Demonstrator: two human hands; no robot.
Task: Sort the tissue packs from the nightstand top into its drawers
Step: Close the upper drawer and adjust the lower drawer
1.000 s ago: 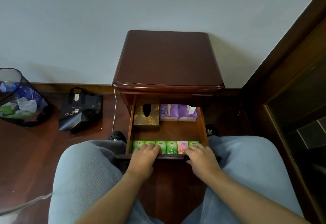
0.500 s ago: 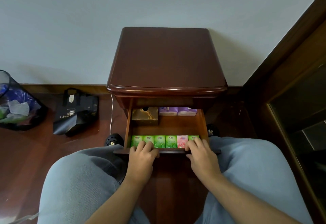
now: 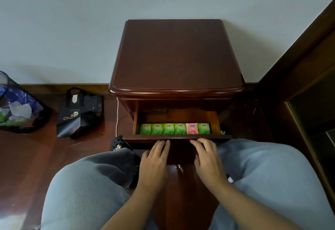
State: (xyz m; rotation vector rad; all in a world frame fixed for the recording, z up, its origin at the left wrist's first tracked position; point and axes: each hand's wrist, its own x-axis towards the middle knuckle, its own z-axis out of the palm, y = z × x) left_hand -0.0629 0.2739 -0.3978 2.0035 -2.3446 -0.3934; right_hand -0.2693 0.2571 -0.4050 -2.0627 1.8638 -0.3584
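Below, a dark wooden nightstand [image 3: 176, 55] stands against the wall, its drawer [image 3: 176, 136] partly pulled out.
Down on the floor to the left sit a black tote bag [image 3: 79, 113] and a bin [image 3: 16, 106]. Both hands rest flat on the drawer front, fingers straight and holding nothing: left hand [image 3: 154, 162], right hand [image 3: 208, 161]. Inside along the front edge stand five green tissue packs [image 3: 163, 128] and one pink tissue pack [image 3: 191, 128], side by side and touching.
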